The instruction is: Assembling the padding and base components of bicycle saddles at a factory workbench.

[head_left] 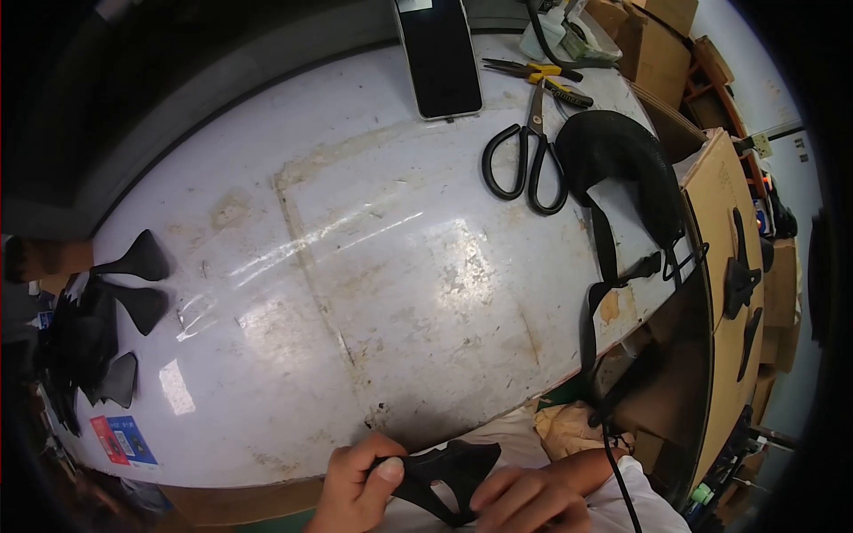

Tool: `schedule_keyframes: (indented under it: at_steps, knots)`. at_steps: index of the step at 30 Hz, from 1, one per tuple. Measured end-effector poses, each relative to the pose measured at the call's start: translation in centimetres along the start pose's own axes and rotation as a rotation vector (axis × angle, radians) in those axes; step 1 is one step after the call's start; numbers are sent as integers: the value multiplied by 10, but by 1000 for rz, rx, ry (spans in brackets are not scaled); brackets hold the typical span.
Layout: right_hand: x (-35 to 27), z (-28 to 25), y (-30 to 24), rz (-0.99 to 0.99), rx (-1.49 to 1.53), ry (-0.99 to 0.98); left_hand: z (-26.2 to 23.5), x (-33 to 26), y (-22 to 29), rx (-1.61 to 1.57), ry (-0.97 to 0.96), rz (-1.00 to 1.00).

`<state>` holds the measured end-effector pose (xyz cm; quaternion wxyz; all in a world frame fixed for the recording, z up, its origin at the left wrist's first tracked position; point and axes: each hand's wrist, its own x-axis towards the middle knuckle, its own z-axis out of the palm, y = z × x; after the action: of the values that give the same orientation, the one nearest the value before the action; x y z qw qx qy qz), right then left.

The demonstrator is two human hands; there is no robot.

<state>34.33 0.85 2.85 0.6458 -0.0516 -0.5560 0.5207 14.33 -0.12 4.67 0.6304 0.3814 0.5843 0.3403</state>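
A black, flexible-looking piece with an oblong cut-out [455, 464] is held low at the table's near edge, over my lap. The thumb and fingers of my left hand [362, 484] pinch its left end. My right hand [533, 502] is curled at its right end, fingers bent against the lower edge; those fingertips are partly hidden. What exactly the piece is I cannot make out. On the far left of the table lies a pile of similar black pieces [80, 342], a few with flared ends spread toward the middle.
The worn white table [426, 293] carries a phone [442, 62], black-handled scissors [533, 160], yellow-and-black pliers [533, 71] and a black padded pouch with a strap [617, 155]. At the right edge stands an open cardboard box [702, 355]. A thin black cable [619, 471] hangs near my right forearm.
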Motion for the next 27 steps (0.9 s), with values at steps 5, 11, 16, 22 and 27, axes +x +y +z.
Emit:
schedule_keyframes:
  at_steps: [5,11,16,22,27]
  knots:
    - [17,-13,-2,-107,-184,-48,9,1,0,-108,28,-85]
    - [33,-10,1,-185,-185,-92,25,16,33,297,-326,3]
    - [41,-19,3,-153,-141,-205,21,9,-3,546,-286,225]
    - [46,-9,8,-111,-189,-76,21,11,-2,506,-331,282]
    - [65,-3,-7,39,-392,19,22,13,-15,531,-309,455]
